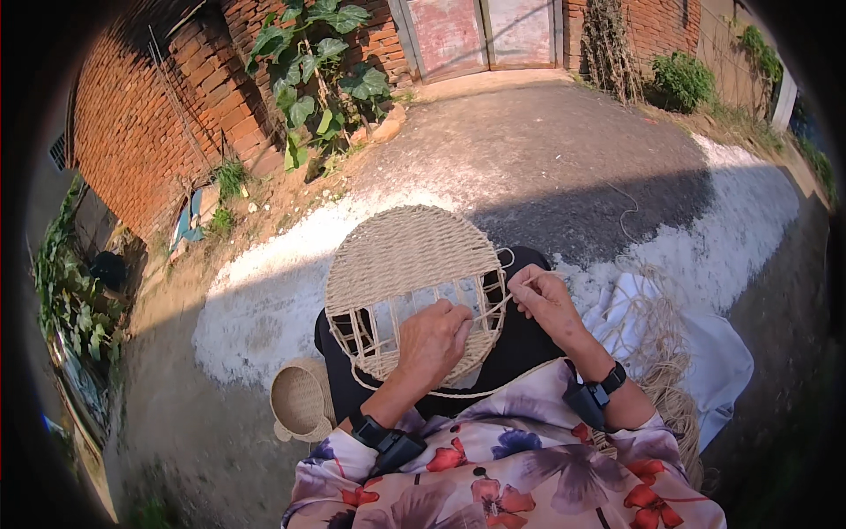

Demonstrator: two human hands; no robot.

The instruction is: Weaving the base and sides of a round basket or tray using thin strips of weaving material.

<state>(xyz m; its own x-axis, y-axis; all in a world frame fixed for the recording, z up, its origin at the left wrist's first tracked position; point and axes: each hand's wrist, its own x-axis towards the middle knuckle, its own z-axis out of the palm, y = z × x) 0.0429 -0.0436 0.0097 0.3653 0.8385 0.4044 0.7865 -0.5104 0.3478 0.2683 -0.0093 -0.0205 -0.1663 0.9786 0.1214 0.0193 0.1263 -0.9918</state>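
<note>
A round, tan woven basket (410, 251) rests on my lap. Its far part is closely woven, while bare upright strands with gaps between them show on the near side. My left hand (432, 342) lies over these gaps with its fingers curled closed; its fingertips and whatever they grip are hidden. At the basket's right rim, my right hand (545, 304) pinches a thin straw-coloured cord (495, 310). That cord slants from the right fingers down toward the left hand. Another length of rope (493, 391) curves along the basket's near edge.
A small woven basket (300, 401) stands on the ground to my left. To my right, a tangled heap of cord (661, 361) lies over a white sheet (718, 353). Ahead are a leafy plant (322, 79), a brick wall (141, 123) and a faded double door (485, 35).
</note>
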